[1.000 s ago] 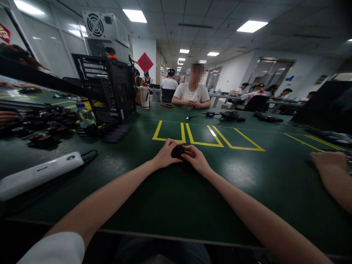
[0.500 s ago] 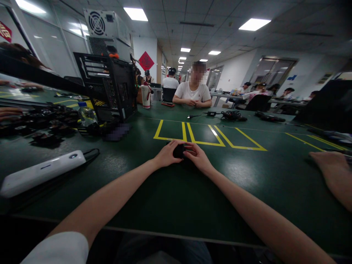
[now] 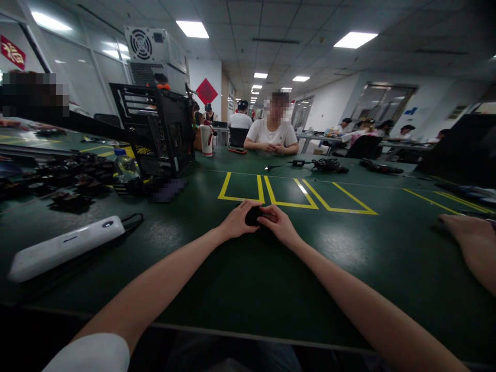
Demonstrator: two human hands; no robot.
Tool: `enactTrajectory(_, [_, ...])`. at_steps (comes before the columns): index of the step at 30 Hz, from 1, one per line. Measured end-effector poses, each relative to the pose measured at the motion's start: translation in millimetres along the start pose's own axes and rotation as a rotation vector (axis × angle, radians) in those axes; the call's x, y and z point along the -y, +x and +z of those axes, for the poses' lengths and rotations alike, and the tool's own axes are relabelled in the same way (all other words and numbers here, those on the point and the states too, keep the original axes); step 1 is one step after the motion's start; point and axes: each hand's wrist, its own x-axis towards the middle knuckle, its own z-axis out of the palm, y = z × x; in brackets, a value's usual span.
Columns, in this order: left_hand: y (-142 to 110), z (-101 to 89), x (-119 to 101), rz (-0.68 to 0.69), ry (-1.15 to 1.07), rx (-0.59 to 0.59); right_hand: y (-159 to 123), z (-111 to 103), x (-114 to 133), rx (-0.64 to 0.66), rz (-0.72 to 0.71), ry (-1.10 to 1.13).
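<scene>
Gripping small black object [image 3: 253, 216] mid-frame, my left hand [image 3: 241, 219] and right hand [image 3: 277, 222] half-curled round it; white device [image 3: 67, 249] lower left.

- The single head view looks forward and down from the wearer's head.
- It faces across the green counter [image 3: 248, 289], the wearer's forearms nearest, the room beyond.

Both bare hands, left hand [image 3: 237, 219] and right hand [image 3: 277, 222], gripping small black object [image 3: 252, 216] between them over green table [image 3: 248, 279], just near side of yellow tape outlines [image 3: 292, 205]; white device [image 3: 65, 248] lying off to left, person in white shirt [image 3: 271, 135] seated across, hands together
</scene>
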Motion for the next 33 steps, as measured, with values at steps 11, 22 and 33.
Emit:
enactTrajectory(11, [-0.5, 0.3, -0.1, -0.040, -0.003, 0.000, 0.6, -2.9, 0.5, 0.060, 0.063, 0.017])
enactTrajectory(22, [0.5, 1.5, 0.7, -0.037, 0.009, -0.005, 3.8, -1.5, -4.6, -0.017, 0.080, -0.003])
enactTrajectory(33, [0.5, -0.1, -3.2, -0.077, -0.005, 0.000, -1.0, 1.1, 2.9, 0.026, 0.073, 0.109])
